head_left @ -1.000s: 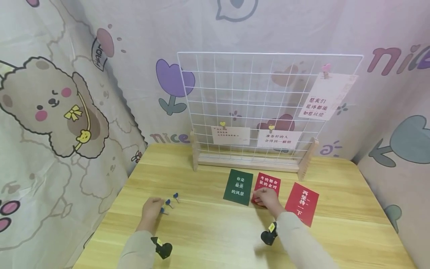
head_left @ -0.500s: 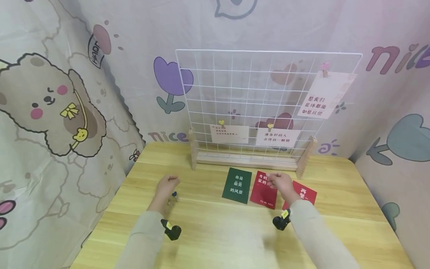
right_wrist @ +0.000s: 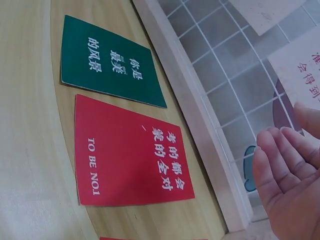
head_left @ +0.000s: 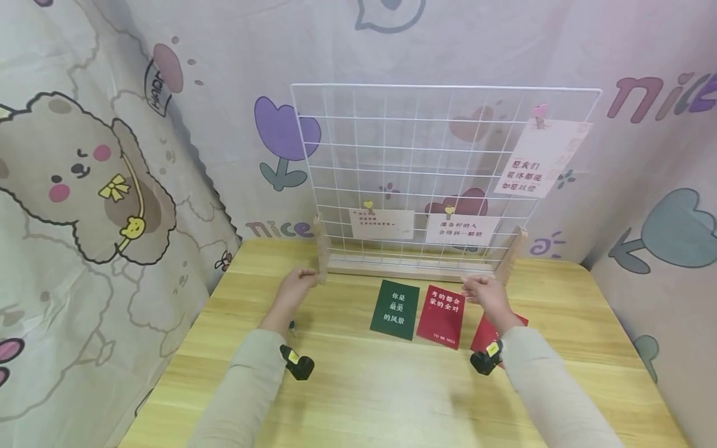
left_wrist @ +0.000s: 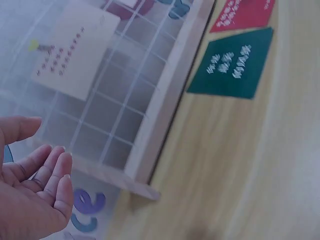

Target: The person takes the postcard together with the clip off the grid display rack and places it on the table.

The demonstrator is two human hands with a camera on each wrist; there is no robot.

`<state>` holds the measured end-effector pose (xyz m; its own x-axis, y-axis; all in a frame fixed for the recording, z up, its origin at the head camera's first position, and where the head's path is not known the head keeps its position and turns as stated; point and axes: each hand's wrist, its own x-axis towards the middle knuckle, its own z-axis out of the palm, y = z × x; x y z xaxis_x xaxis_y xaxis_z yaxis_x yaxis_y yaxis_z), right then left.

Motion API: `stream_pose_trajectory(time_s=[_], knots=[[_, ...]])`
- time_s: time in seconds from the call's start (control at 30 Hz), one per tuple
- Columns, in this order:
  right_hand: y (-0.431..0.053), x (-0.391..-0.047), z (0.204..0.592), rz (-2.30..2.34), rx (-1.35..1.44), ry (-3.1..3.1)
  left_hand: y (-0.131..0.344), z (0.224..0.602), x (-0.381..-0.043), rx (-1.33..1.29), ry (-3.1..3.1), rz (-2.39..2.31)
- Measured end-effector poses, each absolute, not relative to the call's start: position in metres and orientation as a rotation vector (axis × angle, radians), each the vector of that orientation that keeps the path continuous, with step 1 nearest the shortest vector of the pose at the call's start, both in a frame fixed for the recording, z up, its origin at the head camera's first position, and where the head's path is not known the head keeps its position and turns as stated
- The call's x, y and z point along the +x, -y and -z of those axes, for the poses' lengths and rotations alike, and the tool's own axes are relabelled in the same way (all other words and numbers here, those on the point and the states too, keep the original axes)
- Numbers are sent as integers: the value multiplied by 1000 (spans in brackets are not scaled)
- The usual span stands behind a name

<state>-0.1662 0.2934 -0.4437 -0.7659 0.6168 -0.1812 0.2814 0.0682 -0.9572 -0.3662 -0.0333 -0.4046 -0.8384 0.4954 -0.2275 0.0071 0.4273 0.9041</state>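
My left hand (head_left: 294, 294) hovers by the left wooden foot of the white wire grid rack (head_left: 414, 84); in the left wrist view its fingers (left_wrist: 54, 172) bend loosely, thumb apart, with nothing between them. On the other side my right hand (head_left: 492, 297) is in front of the rack's right foot, also empty, its fingers relaxed in the right wrist view. Between the hands lie a green card (head_left: 395, 310) and a red card (head_left: 441, 316), flat on the table. A second red card (head_left: 482, 334) is partly covered by my right wrist.
Two white cards (head_left: 383, 224) hang low on the grid from yellow heart clips (head_left: 368, 205). Higher at right, a larger white card (head_left: 543, 155) hangs from a pink heart clip (head_left: 540, 112). A blue heart clip (head_left: 292, 325) shows beside my left forearm on the wooden table (head_left: 381, 386).
My left hand has left the blue heart clips and moved forward and right to the rack. My right hand has moved off the middle red card, forward and right. The cards stay put.
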Motion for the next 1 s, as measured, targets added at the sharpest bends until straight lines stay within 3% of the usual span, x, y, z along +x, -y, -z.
stream_pose_trajectory(time_s=[0.4, 0.6, 0.8, 1.0], knots=[[-337, -161, 454, -1753, -836, 1994, -12, 368, -360, 538, -2169, -1478], [-406, -165, 505, -1930, -684, 1773, -30, 359, -355, 587, -2150, -1458], [-429, -160, 501, -1909, -745, 1780, -51, 346, -349, 652, -2203, -1385], [-477, -169, 524, -1767, -855, 1853, -72, 330, -345, 739, -2174, -1412]])
